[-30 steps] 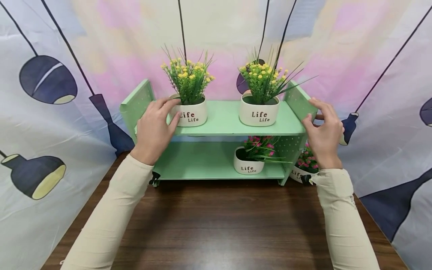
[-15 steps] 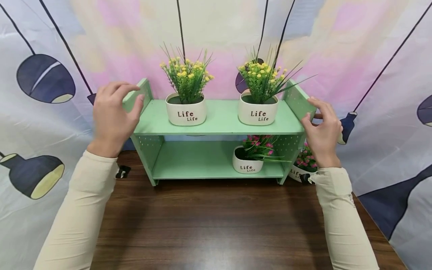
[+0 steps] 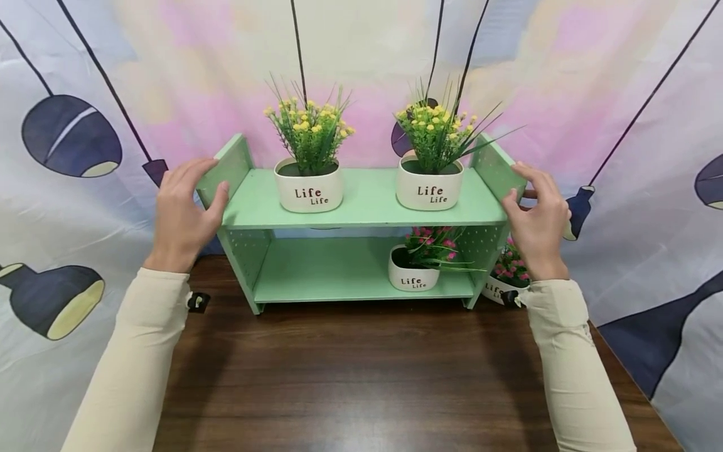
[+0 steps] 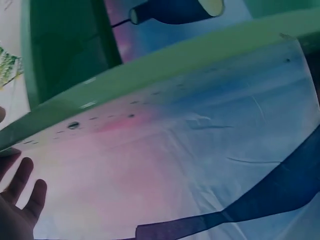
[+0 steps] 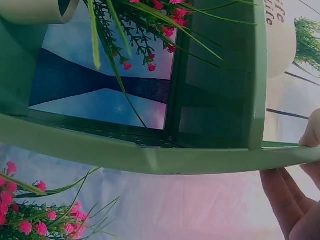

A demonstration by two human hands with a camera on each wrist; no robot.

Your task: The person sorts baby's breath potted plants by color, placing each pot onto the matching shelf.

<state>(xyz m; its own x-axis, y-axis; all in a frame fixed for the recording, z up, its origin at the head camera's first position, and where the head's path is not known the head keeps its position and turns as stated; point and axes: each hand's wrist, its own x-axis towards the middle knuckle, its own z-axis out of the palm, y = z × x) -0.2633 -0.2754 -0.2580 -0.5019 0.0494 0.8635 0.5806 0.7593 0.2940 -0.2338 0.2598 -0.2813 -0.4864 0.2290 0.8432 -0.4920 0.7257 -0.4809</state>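
Note:
A green two-tier shelf (image 3: pixel 367 216) stands on the dark wooden table (image 3: pixel 361 376). My left hand (image 3: pixel 183 216) is at the upper end of its left side panel (image 3: pixel 226 166), thumb inside and fingers outside. On the opposite side, my right hand (image 3: pixel 539 220) pinches the right side panel (image 3: pixel 497 166) the same way; the right wrist view shows fingers (image 5: pixel 282 200) below the panel edge and the thumb above. Two white "Life" flowerpots with yellow flowers, one left (image 3: pixel 309 191) and one right (image 3: pixel 429 188), sit upright on the top tier.
On the lower tier, toward the right, is a white flowerpot (image 3: pixel 413 276) with pink flowers. Another pink-flowered pot (image 3: pixel 499 290) stands on the table outside the shelf's right side. A printed curtain (image 3: pixel 361 50) hangs close behind.
My left hand has moved left from beside the left yellow-flowered pot and come down onto the left side panel. The right hand has kept its place on the right panel.

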